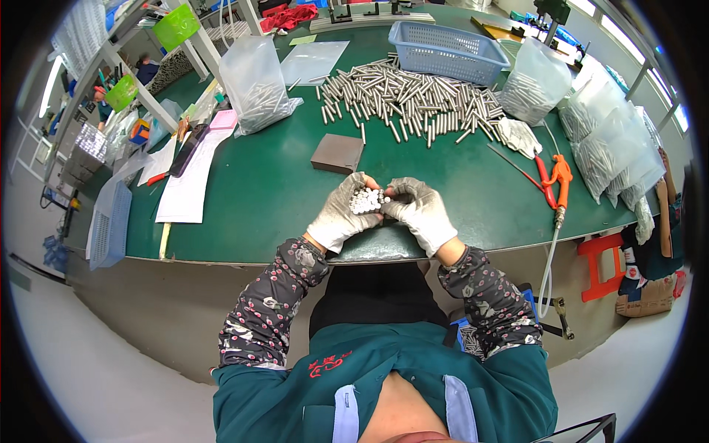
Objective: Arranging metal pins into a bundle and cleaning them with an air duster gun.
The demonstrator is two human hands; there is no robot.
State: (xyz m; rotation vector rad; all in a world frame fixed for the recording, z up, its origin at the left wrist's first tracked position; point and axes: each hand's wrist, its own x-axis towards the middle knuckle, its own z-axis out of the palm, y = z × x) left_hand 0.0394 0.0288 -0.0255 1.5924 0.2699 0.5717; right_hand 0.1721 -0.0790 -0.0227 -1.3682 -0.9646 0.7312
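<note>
A bundle of short metal pins (367,201) stands with its bright round ends facing up, just above the front edge of the green table. My left hand (339,212), in a pale work glove with bare fingertips, is wrapped round the bundle from the left. From the right, my right hand (424,213), gloved the same way, closes on the bundle's other side with its fingertips. Beyond my hands lies a brown rectangular block (337,153). Farther back a large loose pile of the same grey pins (413,96) spreads over the table.
A blue plastic basket (447,53) stands behind the pile. Clear bags of pins stand left (258,88) and right (533,81). An orange air gun (561,177) with a hose and red-handled pliers (545,181) lie at right. Papers (193,177) lie at left; a red stool (600,266) is below right.
</note>
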